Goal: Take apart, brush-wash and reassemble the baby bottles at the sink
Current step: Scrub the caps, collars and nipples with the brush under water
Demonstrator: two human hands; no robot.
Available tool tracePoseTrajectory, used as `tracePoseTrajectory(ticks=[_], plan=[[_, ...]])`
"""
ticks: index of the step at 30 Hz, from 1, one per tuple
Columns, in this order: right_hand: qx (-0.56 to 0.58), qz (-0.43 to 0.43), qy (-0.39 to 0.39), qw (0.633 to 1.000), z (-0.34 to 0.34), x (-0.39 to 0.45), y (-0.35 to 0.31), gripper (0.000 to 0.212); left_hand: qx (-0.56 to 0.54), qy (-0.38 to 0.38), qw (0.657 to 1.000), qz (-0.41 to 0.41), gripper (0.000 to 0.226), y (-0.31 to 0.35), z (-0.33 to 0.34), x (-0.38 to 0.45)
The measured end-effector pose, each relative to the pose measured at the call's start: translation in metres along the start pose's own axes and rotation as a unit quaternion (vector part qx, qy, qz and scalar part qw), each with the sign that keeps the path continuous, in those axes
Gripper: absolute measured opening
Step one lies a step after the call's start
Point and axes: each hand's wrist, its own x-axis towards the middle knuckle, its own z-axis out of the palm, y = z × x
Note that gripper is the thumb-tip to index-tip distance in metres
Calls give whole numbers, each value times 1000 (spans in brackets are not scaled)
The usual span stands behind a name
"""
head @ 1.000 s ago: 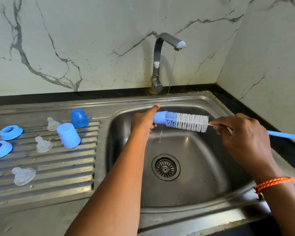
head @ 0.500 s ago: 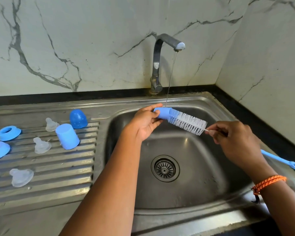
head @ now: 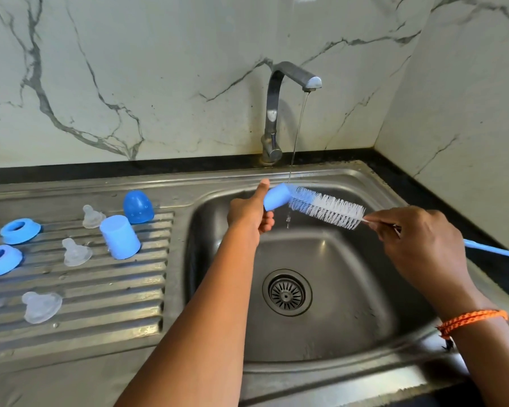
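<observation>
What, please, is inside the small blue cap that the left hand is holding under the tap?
The blue-bristled tip of the bottle brush goes into the blue cap, held by the left hand. How far it reaches is hidden by the cap's wall.

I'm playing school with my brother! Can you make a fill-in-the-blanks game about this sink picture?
1. The left hand holds a small blue ____ under the tap.
2. The right hand pushes a bottle ____ into it.
3. Water runs into the sink in a thin ____.
4. Two blue rings lie on the ____ board.

Missing words: cap; brush; stream; draining
</observation>
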Motion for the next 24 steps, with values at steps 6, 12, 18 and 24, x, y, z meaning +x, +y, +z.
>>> tracePoseTrajectory(ticks=[6, 12, 18, 24], plan=[[9, -32, -30, 999, -4, 0, -1, 33, 98, -21, 994, 52, 54, 0, -4, 1], [48, 55, -70, 995, 1, 2, 2, 18, -50, -158, 986, 8, 32, 11, 3, -11], [97, 87, -35, 991, 3, 3, 2, 13, -340, -130, 930, -55, 16, 14, 10, -12], [83, 128, -26, 988, 5, 4, 4, 14, -334, -146, 926, -101, 32, 11, 13, -13]])
